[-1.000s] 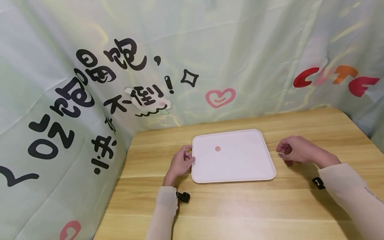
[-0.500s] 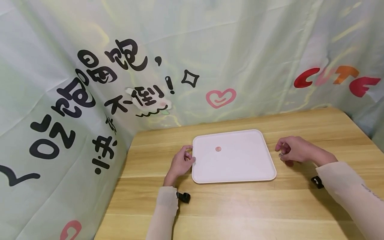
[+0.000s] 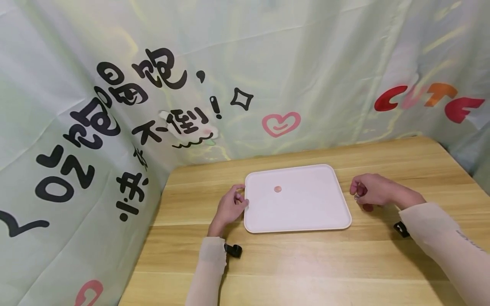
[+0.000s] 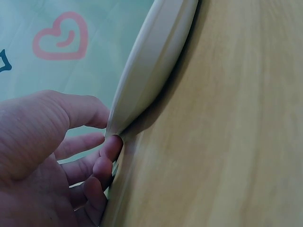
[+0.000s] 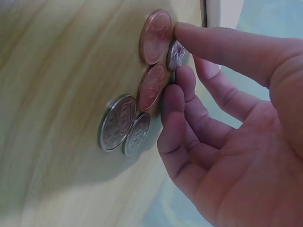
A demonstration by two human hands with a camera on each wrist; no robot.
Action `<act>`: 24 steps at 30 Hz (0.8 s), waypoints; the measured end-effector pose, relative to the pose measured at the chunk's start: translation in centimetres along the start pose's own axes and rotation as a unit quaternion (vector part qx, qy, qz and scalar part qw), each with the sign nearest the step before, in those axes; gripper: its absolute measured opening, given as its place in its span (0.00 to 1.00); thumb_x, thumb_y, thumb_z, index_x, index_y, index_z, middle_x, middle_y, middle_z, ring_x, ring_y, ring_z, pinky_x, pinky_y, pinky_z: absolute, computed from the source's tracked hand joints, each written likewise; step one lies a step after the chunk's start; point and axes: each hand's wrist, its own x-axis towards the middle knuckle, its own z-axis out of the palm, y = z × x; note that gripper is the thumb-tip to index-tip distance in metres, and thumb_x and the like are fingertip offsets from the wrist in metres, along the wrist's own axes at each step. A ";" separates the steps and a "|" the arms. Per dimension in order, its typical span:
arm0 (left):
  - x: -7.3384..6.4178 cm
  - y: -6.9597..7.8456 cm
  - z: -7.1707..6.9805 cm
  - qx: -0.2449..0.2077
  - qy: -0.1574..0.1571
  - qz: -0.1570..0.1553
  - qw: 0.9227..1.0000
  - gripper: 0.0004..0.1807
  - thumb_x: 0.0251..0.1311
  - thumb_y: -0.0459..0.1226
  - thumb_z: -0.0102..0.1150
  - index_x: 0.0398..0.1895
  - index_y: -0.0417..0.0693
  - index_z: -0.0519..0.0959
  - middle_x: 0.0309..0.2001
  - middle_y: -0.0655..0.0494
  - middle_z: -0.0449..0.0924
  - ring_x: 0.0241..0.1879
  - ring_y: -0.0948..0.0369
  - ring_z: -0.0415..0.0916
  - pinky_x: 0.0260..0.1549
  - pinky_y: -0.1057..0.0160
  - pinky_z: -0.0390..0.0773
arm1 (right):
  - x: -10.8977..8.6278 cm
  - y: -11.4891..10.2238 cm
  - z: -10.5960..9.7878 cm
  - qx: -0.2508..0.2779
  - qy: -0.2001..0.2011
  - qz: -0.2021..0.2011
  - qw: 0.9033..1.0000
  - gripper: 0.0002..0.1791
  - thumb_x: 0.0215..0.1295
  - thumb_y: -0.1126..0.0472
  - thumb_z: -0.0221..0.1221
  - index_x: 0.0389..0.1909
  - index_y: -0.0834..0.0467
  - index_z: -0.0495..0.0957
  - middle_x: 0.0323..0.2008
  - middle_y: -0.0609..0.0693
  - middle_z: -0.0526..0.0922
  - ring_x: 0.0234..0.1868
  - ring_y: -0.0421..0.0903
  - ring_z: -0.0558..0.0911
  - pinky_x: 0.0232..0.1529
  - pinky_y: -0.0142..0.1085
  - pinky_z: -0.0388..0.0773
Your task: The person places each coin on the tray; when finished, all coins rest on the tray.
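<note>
My left hand (image 3: 231, 207) holds the left rim of a white rectangular tray (image 3: 302, 212), thumb on its edge and fingers curled below in the left wrist view. One copper coin (image 3: 277, 189) lies flat on the tray. Just right of the tray, my right hand (image 3: 373, 190) pinches at a small silver coin (image 5: 176, 55), with the thumb tip against it and the other fingers curled. Beside those fingertips in the right wrist view, two copper coins (image 5: 151, 87) and two silver coins (image 5: 118, 123) lie close together on the wood, hidden by the hand in the head view.
The wooden table (image 3: 291, 267) carries everything. Printed cloth curtains (image 3: 325, 76) hang behind it and along its left side. A black wrist camera (image 3: 233, 250) juts from the left cuff, and another black camera (image 3: 401, 229) from the right.
My right hand and forearm have shifted slightly left toward the tray, the silver coin still at the fingertips. Left hand, tray and copper coin on it stay in place.
</note>
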 end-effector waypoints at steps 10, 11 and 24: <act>0.0 -0.1 0.0 0.002 0.000 0.004 1.000 0.28 0.72 0.37 0.67 0.74 0.48 0.75 0.39 0.53 0.83 0.32 0.62 0.73 0.36 0.64 0.74 | 0.0 -0.2 0.1 -0.028 0.013 -0.020 0.999 0.12 0.59 0.70 0.68 0.40 0.63 0.76 0.29 0.49 0.78 0.26 0.44 0.80 0.30 0.34 0.74; 0.0 -0.1 0.0 0.002 0.001 0.003 1.000 0.28 0.72 0.36 0.67 0.74 0.48 0.75 0.39 0.52 0.83 0.32 0.62 0.73 0.36 0.64 0.74 | 0.0 -0.2 0.0 -0.033 0.018 -0.023 0.999 0.12 0.59 0.70 0.68 0.40 0.63 0.75 0.29 0.49 0.78 0.27 0.44 0.80 0.32 0.34 0.74; -0.1 0.2 -0.1 0.003 0.000 -0.002 1.000 0.28 0.73 0.37 0.67 0.74 0.48 0.75 0.40 0.52 0.83 0.32 0.61 0.74 0.37 0.63 0.74 | -0.1 0.0 0.0 -0.046 0.029 -0.038 0.998 0.13 0.60 0.70 0.71 0.38 0.62 0.75 0.31 0.47 0.81 0.34 0.44 0.78 0.35 0.33 0.74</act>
